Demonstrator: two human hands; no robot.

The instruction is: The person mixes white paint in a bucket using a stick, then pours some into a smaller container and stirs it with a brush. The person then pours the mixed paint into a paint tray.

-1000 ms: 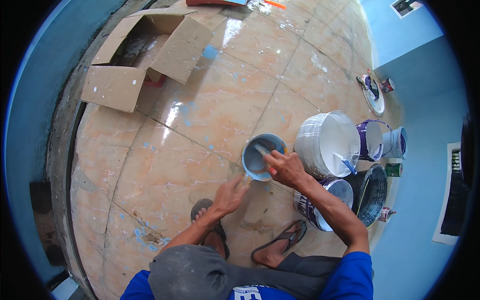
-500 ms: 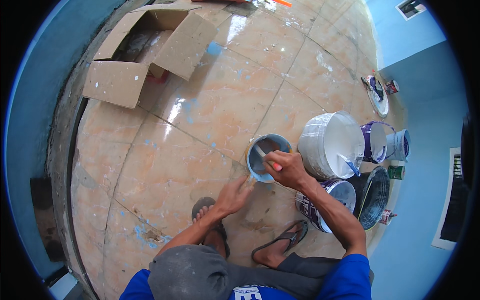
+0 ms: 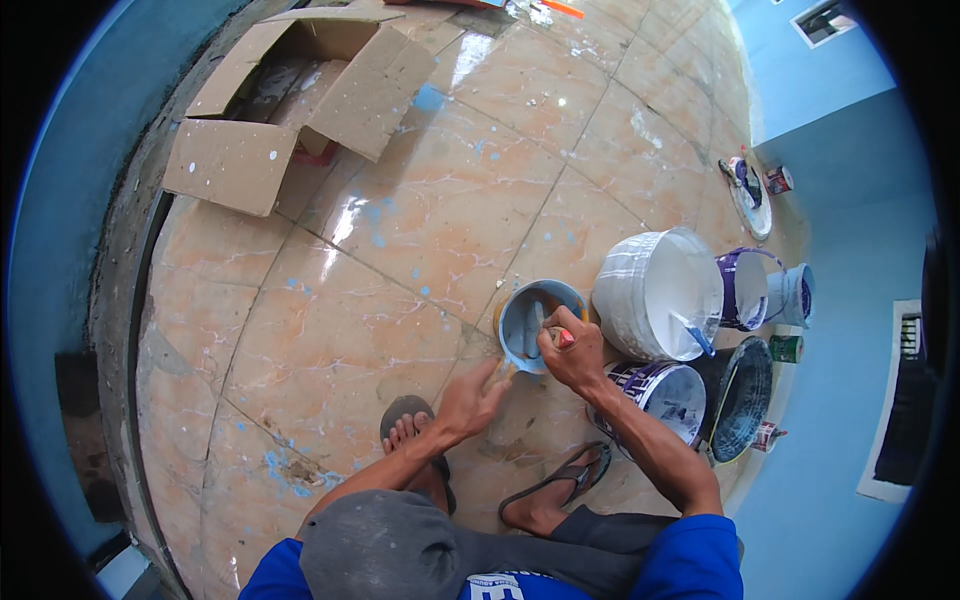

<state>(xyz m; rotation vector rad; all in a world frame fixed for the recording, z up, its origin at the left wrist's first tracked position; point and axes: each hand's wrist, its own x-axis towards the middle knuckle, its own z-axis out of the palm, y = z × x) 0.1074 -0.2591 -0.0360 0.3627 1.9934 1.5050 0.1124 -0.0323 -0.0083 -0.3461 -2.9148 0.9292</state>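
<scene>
A small round bucket (image 3: pixel 507 336) with a pale blue rim stands on the floor in front of me, with greyish-blue contents inside. My right hand (image 3: pixel 573 352) is closed around a red-ended handle (image 3: pixel 565 338) over the bucket's right side. A pale, paint-coated part of that tool (image 3: pixel 541 318) reaches down into the bucket; its exact kind is hidden by my fist. Beside the bucket's near left edge is my left hand (image 3: pixel 472 401), with fingers stretched out and thumb apart. Its fingertips come close to the bucket's lower side; whether they touch it I cannot tell.
A large white paint bucket (image 3: pixel 622 292) stands right of the small one, with a blue-handled brush (image 3: pixel 699 337) at its rim. Around it are purple-and-white pails (image 3: pixel 742 290), a black tub (image 3: pixel 745 395) and a green can (image 3: pixel 787 348). An open cardboard box (image 3: pixel 365 95) sits far left.
My right hand has shifted slightly right and down, and the tool stands at a different angle in the bucket. The left hand has drawn back a little from the bucket.
</scene>
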